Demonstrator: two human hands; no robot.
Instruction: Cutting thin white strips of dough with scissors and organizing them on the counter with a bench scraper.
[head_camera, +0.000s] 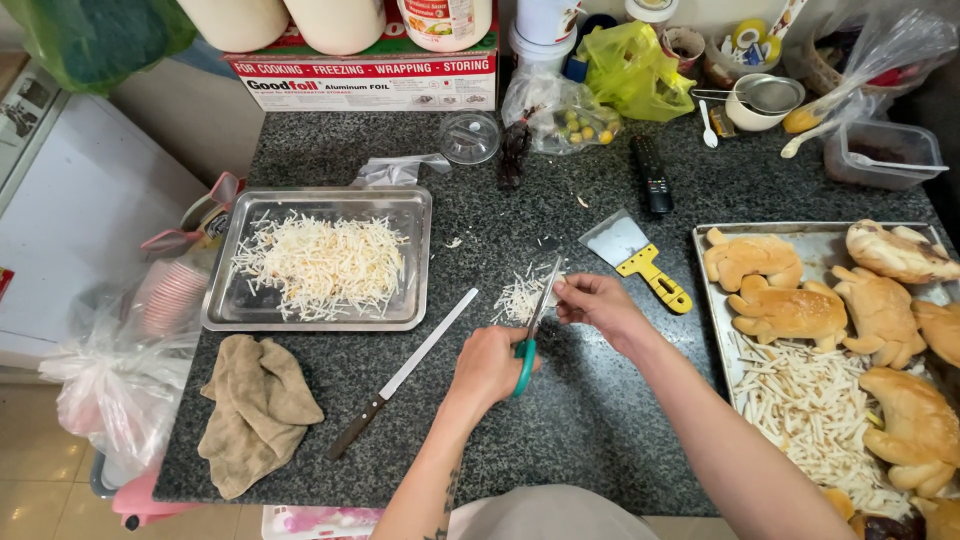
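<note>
My left hand (487, 367) grips green-handled scissors (535, 322), blades pointing up toward a small heap of pale shreds (519, 297) on the dark granite counter (590, 410). My right hand (597, 303) pinches a thin pale strip at the scissor blades, just right of that heap. A steel tray (412, 262) to the left holds a larger pile of the same shreds (320, 265). On the right, a baking tray (712, 310) carries several browned animal-shaped buns (790, 312) and a spread of pale sticks (815, 405).
A long knife (402, 373) lies diagonally left of my left hand. A yellow-handled scraper (637, 259) lies above my right hand. A brown cloth (255, 408) sits at the front left. A remote (653, 175), bags, bowls and a foil box (370, 80) crowd the back.
</note>
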